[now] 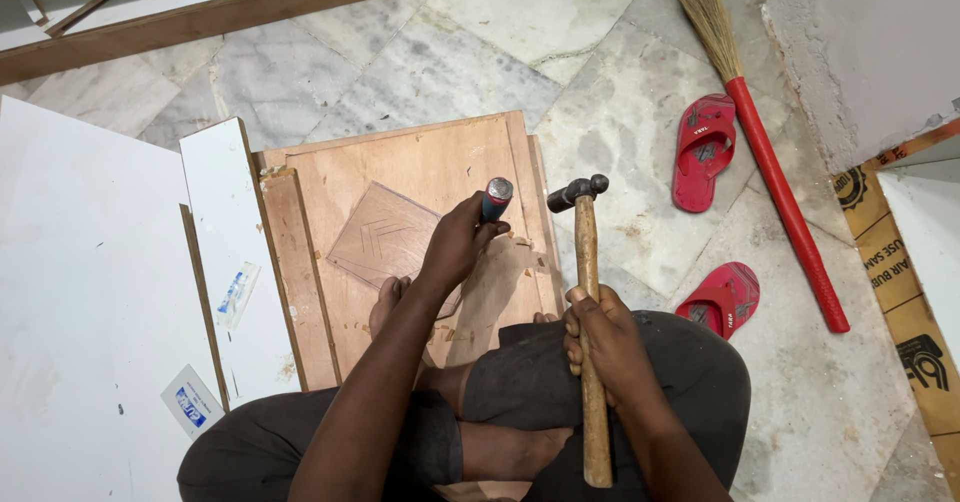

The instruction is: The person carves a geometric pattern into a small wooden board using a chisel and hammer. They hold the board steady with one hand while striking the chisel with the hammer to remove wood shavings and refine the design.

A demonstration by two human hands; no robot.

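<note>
free: marble floor [600,132] | blocked: broom [770,162]; sandals [702,150]; white panels [90,292]

Grey marble floor [620,112] — white boards [80,292] left, broom [760,132] right

hammer [588,292] x1 | chisel [495,200] x1 | red slippers [703,150] x2 | broom [760,142] x1 | hands [455,247] x2

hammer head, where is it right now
In the head view the hammer is upright in the right hand, its metal head just right of the chisel held by the left hand, above the plywood board.
</note>
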